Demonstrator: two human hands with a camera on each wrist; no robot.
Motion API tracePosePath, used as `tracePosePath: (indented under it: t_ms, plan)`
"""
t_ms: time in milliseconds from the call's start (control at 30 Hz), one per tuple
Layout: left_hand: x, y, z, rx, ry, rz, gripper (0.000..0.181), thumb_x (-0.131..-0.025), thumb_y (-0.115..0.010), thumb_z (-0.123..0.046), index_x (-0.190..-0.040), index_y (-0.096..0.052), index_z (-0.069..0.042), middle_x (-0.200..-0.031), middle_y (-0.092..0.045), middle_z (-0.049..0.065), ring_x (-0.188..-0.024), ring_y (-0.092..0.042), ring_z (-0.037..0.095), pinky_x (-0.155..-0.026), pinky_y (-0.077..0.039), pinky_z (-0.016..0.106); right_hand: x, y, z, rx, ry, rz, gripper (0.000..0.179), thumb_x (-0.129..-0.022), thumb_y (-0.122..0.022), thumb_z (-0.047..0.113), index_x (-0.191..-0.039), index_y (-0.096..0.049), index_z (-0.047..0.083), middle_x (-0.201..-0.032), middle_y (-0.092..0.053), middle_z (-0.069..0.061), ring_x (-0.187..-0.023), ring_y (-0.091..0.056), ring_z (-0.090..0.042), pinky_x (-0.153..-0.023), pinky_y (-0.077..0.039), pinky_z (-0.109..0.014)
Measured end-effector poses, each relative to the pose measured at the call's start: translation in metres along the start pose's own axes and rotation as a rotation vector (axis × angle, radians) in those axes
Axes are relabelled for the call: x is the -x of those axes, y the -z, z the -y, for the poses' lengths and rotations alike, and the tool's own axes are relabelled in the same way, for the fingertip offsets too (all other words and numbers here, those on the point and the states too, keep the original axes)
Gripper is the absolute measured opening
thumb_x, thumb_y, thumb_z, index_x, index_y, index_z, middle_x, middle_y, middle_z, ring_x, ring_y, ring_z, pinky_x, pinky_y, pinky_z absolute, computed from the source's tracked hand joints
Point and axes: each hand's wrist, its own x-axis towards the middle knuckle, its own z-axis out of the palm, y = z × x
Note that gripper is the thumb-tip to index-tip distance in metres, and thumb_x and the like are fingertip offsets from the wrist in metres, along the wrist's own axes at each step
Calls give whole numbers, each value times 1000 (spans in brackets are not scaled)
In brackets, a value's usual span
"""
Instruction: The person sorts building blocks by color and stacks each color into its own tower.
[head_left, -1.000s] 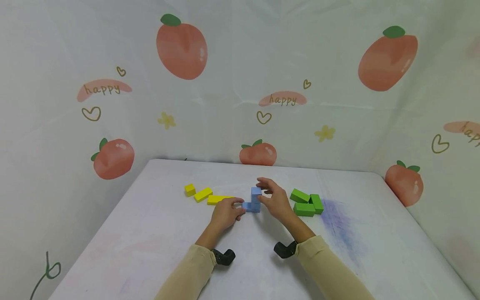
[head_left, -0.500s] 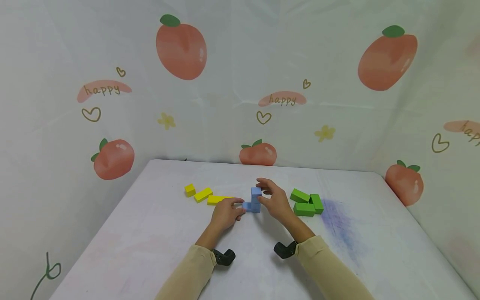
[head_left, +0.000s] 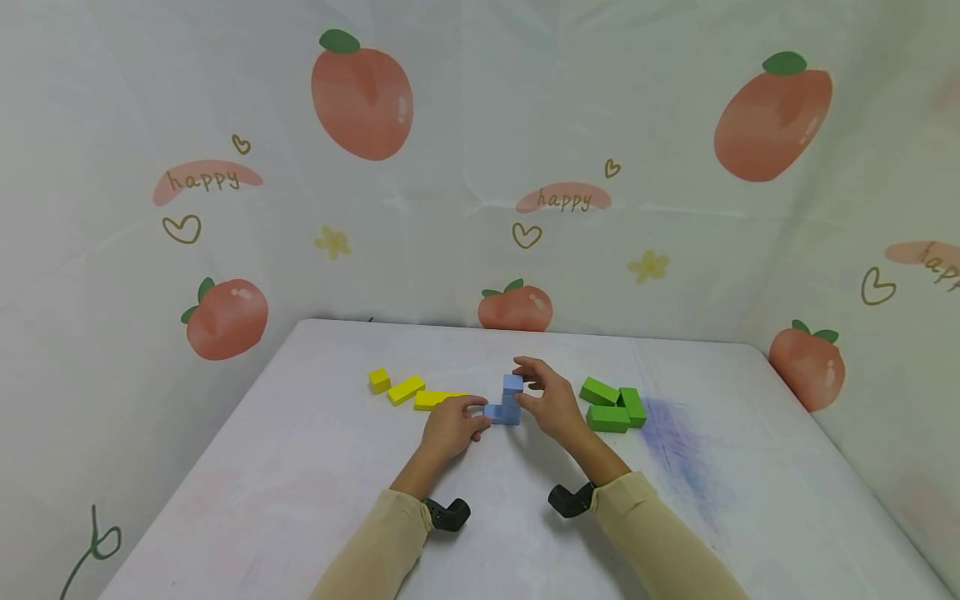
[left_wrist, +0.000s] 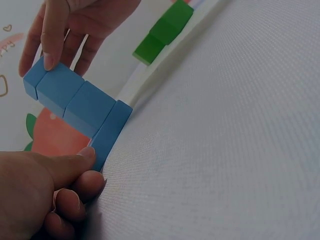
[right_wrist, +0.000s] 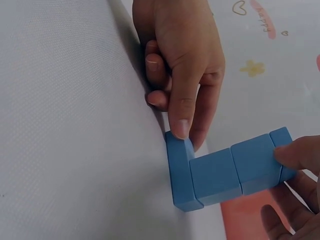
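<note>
A blue rectangular block (left_wrist: 115,127) lies flat on the table, its left end pinched between thumb and fingers of my left hand (head_left: 450,429). On its right end rises a stack of blue blocks: a lower thick block (right_wrist: 216,175), another thick block (right_wrist: 256,162) above it, and a thinner top block (left_wrist: 35,78). Together they form an L shape. My right hand (head_left: 557,406) holds the upper end of the stack, thumb on the near side close to the seam under the top block and fingers behind.
Yellow blocks (head_left: 407,390) lie left of the stack, one partly behind my left hand. Green blocks (head_left: 608,419) sit close together to the right. The white table (head_left: 315,517) ends at a back edge against a printed curtain (head_left: 450,208).
</note>
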Motion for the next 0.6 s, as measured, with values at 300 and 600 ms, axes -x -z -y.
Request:
tracePosePath:
  t_ms: [300, 600]
  plan:
    - [1, 1, 0, 5, -7, 2, 36, -89, -71, -23, -123, -67, -12, -53, -58, -3, -47, -46, 11, -56, -37, 30, 1, 0, -3, 21, -12, 10, 54, -82, -70, -5, -133, -55, 6, -115, -65, -9, -108, -60, -25, -93, -47, -41]
    - [0, 1, 1, -8, -12, 5, 36, -89, -71, -23, -123, -66, -13, -53, -58, -4, -47, -45, 11, -57, -37, 30, 0, 1, -5, 10, -5, 10, 55, -81, -71, -7, -132, -56, 8, -114, -66, -9, -107, -61, -25, -93, -47, -40]
